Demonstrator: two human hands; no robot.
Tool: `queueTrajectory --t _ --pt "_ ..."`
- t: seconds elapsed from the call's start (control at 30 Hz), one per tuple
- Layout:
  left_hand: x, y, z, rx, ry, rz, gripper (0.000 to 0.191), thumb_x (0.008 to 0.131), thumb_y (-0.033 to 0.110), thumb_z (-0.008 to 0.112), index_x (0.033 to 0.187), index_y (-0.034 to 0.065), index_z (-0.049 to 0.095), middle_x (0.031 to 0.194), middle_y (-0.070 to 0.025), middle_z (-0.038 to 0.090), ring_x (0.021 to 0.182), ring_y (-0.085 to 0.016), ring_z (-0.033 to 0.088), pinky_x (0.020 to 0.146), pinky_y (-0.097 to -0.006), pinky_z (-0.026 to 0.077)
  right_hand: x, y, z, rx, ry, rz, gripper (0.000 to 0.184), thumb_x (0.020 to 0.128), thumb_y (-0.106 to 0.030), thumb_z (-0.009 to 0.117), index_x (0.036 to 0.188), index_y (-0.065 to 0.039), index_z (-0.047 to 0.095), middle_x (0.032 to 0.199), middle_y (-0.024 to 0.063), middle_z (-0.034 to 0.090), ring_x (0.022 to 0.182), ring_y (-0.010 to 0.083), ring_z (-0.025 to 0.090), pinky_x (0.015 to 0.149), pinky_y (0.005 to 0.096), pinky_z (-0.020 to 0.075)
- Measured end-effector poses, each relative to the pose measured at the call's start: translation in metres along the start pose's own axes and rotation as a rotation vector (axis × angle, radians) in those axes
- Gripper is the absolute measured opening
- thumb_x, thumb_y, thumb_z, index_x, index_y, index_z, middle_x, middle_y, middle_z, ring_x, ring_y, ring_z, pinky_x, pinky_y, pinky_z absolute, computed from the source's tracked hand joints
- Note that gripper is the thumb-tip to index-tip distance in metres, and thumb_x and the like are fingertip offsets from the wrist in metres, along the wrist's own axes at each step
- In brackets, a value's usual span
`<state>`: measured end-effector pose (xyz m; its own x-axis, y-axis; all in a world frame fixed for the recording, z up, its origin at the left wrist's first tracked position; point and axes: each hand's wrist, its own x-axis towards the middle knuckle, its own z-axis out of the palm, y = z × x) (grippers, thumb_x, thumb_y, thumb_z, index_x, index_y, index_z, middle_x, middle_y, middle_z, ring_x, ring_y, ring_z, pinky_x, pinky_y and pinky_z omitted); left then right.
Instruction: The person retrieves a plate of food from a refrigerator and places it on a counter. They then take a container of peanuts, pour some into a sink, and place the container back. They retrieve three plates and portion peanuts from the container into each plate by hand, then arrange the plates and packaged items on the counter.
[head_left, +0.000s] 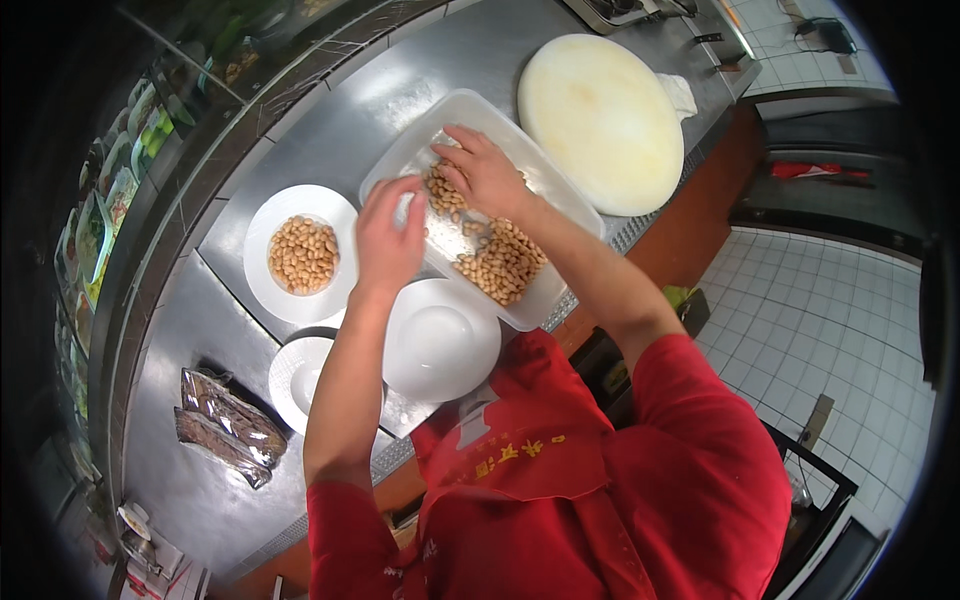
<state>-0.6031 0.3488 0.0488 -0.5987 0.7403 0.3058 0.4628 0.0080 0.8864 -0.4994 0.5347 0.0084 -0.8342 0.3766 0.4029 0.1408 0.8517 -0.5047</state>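
A translucent plastic tub (566, 206) sits at an angle before me, with shelled peanuts (502, 262) heaped at its near end and a smaller pile (445, 189) further in. My right hand (484, 169) reaches over that smaller pile, fingers spread and partly hiding it; its palm is out of sight. At the tub's left side is my left hand (390, 236), thumb and fingers curved apart with a gap between them. Left of it stands a wide-rimmed white plate (259, 247) holding peanuts in its well. Another white dish (439, 341) stands bare by the tub's near left corner.
A smaller white plate (283, 371) is partly hidden behind my left forearm. Two dark, plastic-wrapped pieces of food (229, 427) lie on the steel counter (180, 322). A thick round cutting board (604, 124) stands right of the tub, beside a white cloth (677, 96).
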Motion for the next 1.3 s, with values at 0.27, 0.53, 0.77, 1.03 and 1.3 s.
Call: queueTrajectory --t 0.27,0.53,0.77,1.03,1.3 --pt "0.027 -0.042 0.123 0.501 -0.444 -0.553 0.036 0.092 0.019 0.058 0.125 0.0092 0.067 0.138 -0.0151 0.057 0.123 -0.037 0.056 0.103 -0.0448 0.045 -0.038 0.041 -0.024 0.033 -0.721 0.201 0.028 0.088 -0.029 0.060 0.110 -0.015 0.072 0.111 0.0144 0.066 0.106 0.0352 0.063 0.092 0.0457 0.0489" --pt "-0.016 0.022 0.149 0.645 -0.603 -0.772 0.054 0.092 0.035 0.060 0.138 0.0071 0.056 0.144 -0.0207 0.048 0.135 -0.039 0.043 0.107 -0.0486 0.041 -0.104 0.042 -0.069 0.123 -0.221 0.359 0.042 0.090 -0.022 0.061 0.131 -0.012 0.061 0.134 0.0210 0.057 0.116 0.0410 0.058 0.097 0.0469 0.0492" --pt "-0.043 0.042 0.183 0.458 -0.047 -1.051 0.072 0.093 0.037 0.061 0.151 0.0060 0.032 0.153 -0.0211 0.025 0.143 -0.041 0.022 0.119 -0.0500 0.020 -0.112 0.035 -0.053 -0.050 -0.449 0.588 0.043 0.092 -0.028 0.059 0.133 -0.015 0.060 0.136 0.0215 0.053 0.127 0.0388 0.050 0.100 0.0532 0.0465" --pt "-0.079 0.032 0.221 0.420 0.343 -1.030 0.049 0.094 0.039 0.062 0.134 0.0111 0.055 0.142 -0.0168 0.043 0.129 -0.037 0.041 0.110 -0.0480 0.033 -0.116 0.024 -0.032 0.242 -0.286 0.814 0.032 0.094 -0.032 0.064 0.109 -0.006 0.073 0.098 0.0198 0.071 0.092 0.0330 0.068 0.083 0.0400 0.0540" --pt "-0.072 0.003 0.234 -0.288 0.880 -0.879 0.022 0.091 0.021 0.072 0.101 0.0017 0.071 0.109 -0.0114 0.067 0.098 -0.023 0.063 0.088 -0.0320 0.050 -0.120 0.014 -0.008 1.122 0.025 1.366 0.026 0.093 -0.020 0.071 0.104 0.003 0.072 0.099 0.0090 0.071 0.086 0.0122 0.062 0.072 0.0265 0.0504"
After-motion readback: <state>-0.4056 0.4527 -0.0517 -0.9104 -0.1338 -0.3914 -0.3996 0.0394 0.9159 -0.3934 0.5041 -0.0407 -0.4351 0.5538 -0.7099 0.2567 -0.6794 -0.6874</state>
